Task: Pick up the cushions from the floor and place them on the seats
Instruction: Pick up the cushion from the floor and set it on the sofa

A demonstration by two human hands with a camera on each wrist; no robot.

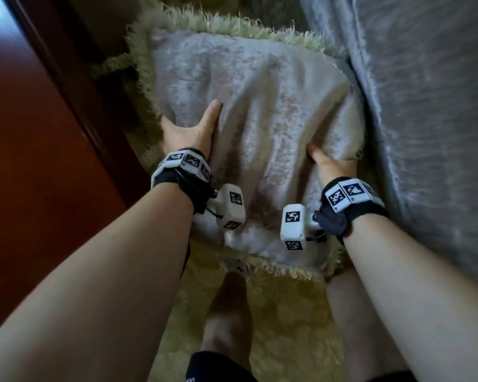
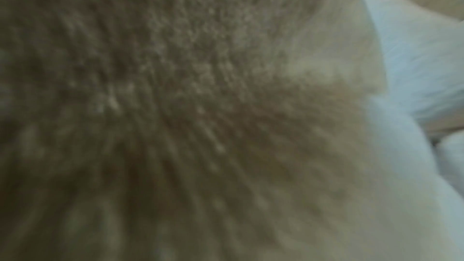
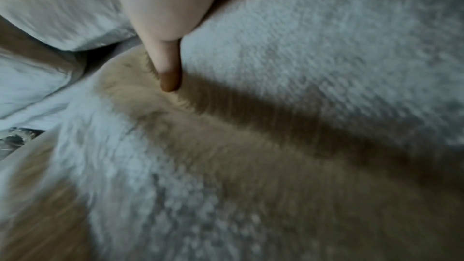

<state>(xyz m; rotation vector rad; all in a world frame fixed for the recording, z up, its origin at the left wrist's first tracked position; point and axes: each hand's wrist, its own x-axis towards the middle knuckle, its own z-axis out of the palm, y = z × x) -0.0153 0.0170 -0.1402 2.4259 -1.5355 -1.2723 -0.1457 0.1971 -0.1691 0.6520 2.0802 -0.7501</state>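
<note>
A square, pale grey plush cushion (image 1: 249, 139) with a shaggy olive-green fringe is held between both hands, its right edge touching the grey velvety sofa upholstery (image 1: 425, 106). Dark red-brown wooden furniture (image 1: 39, 161) stands near on the left, with a narrow dark gap between it and the fringe. The left hand (image 1: 188, 133) grips the cushion's left edge, thumb laid on the top face, fingers hidden behind. The right hand (image 1: 330, 164) grips the right edge, thumb (image 3: 170, 66) pressed into a deep fold of the pile. Below lies a yellow-green patterned carpet (image 1: 287, 312). The left wrist view shows only blurred plush.
</note>
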